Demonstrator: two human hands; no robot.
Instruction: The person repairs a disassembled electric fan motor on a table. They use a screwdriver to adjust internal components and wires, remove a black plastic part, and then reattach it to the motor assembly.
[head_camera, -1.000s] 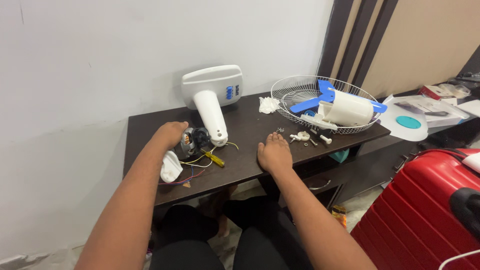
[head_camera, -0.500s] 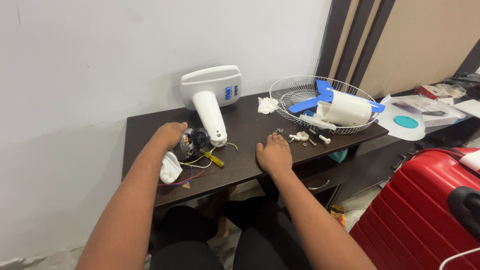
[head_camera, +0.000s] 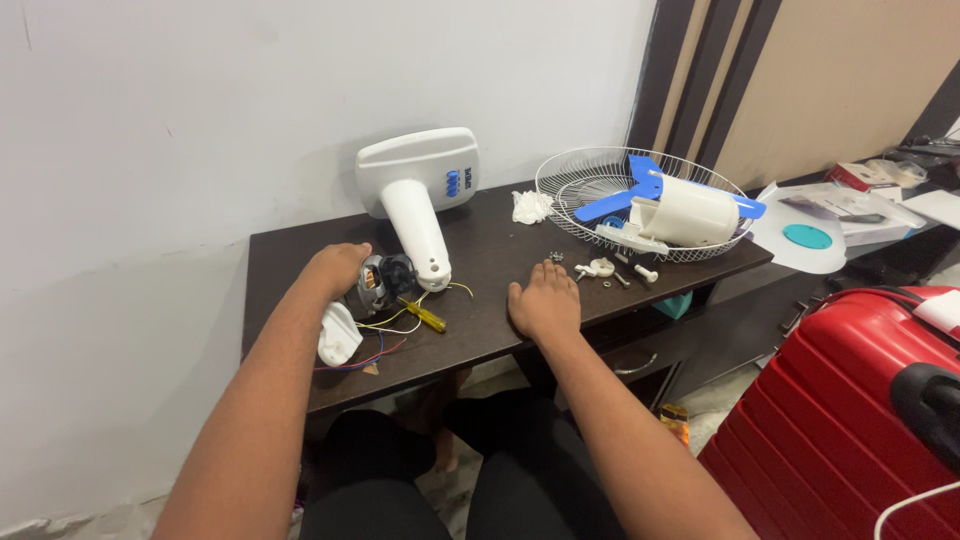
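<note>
Resting on dark table (head_camera: 500, 250), white wall (head_camera: 200, 120) behind.

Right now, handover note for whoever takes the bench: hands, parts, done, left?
Left hand: closed on the fan motor at the desk's left end, coloured wires trailing from it.
Right hand: flat on the dark desk, holding nothing, just short of the loose screws and small fittings.
Yellow-handled screwdriver lies between the hands.
White fan stand lies by the wall.
Wire grille holds the blue blade and white housing.
Done: fan stripped into parts.
Left: every part is separate; nothing rejoined.
</note>
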